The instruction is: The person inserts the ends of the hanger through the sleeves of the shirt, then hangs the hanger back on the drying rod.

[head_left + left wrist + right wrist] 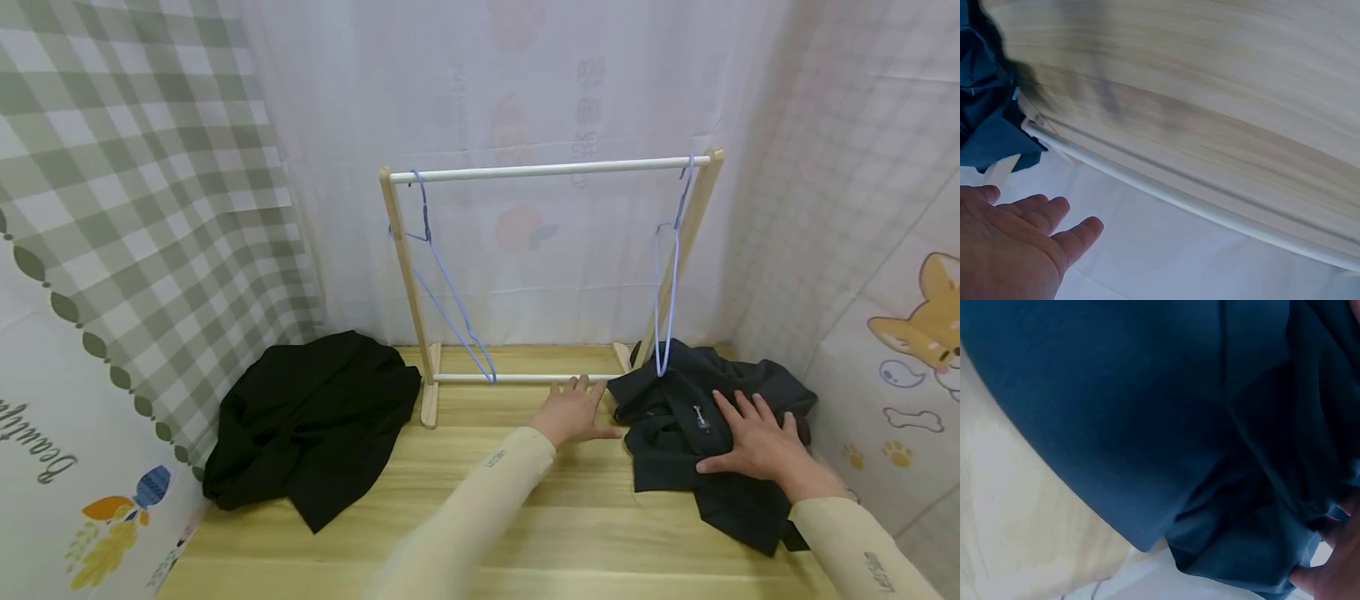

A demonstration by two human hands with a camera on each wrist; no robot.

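Note:
A crumpled dark garment (675,450) with a small white print lies at the right of the table, and it fills much of the right wrist view. My right hand (761,442) rests on it, fingers spread. Just left of the garment, my left hand (573,414) reaches over the table with straight, parted fingers and holds nothing. In the left wrist view that left hand (1016,240) shows its palm, below the dark cloth (985,100).
A wooden rack with a white top rail (547,171) stands at the back. One blue hanger (453,292) hangs at its left end, another hanger (675,275) at its right. A heap of black cloth (315,417) lies left on the wooden table (525,533). Curtains enclose the sides.

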